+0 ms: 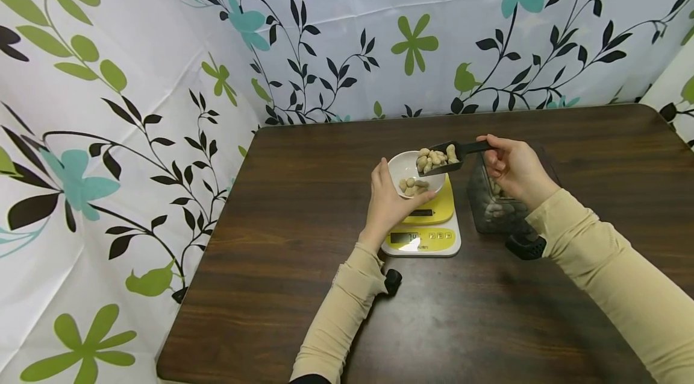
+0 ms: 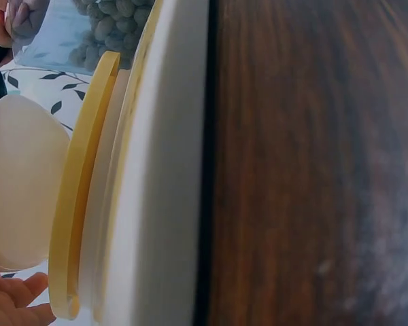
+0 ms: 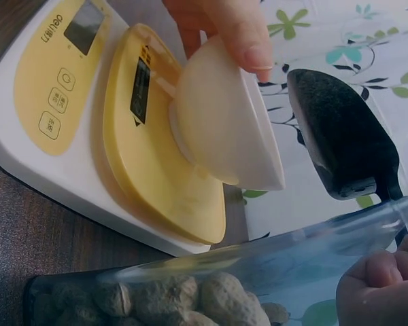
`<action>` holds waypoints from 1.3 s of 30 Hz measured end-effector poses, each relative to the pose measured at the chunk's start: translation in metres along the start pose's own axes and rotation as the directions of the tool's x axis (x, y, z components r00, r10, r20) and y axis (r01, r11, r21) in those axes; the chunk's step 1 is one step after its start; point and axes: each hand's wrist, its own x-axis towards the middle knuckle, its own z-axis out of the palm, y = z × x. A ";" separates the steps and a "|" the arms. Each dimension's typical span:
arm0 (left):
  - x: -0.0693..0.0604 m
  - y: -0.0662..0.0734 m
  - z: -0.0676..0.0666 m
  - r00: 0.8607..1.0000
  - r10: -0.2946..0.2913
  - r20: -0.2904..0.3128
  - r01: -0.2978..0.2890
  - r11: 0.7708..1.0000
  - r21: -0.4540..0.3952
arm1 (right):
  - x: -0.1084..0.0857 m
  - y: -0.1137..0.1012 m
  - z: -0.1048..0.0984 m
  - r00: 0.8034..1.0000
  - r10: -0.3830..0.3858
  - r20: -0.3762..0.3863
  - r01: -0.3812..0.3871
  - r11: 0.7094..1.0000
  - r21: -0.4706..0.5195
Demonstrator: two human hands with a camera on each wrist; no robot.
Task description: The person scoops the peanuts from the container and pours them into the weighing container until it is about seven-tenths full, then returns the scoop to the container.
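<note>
Left hand point(image 1: 388, 206) cups bowl point(image 1: 405, 168) as right hand point(image 1: 512, 168) holds scoop point(image 3: 343, 139) above it

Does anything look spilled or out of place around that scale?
Nothing stands out: peanuts show only in the white bowl, black scoop and transparent container, with none visibly loose on the digital scale or table.

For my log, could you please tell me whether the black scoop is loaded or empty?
Loaded: in the head view, peanuts lie in the scoop held by the right hand.
</note>
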 end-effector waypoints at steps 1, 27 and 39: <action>0.000 0.000 0.000 1.000 -0.001 0.005 0.001 1.000 0.002 | 0.000 0.000 0.000 1.000 0.002 0.004 -0.002 1.000 0.005; 0.001 -0.002 0.001 1.000 0.023 0.002 -0.023 0.999 0.027 | 0.001 0.005 0.002 0.997 -0.073 0.010 0.072 0.941 -0.332; 0.001 -0.003 0.001 1.000 0.021 0.001 -0.021 1.000 0.022 | 0.001 0.007 0.007 0.975 -0.219 -0.029 0.190 0.898 -0.396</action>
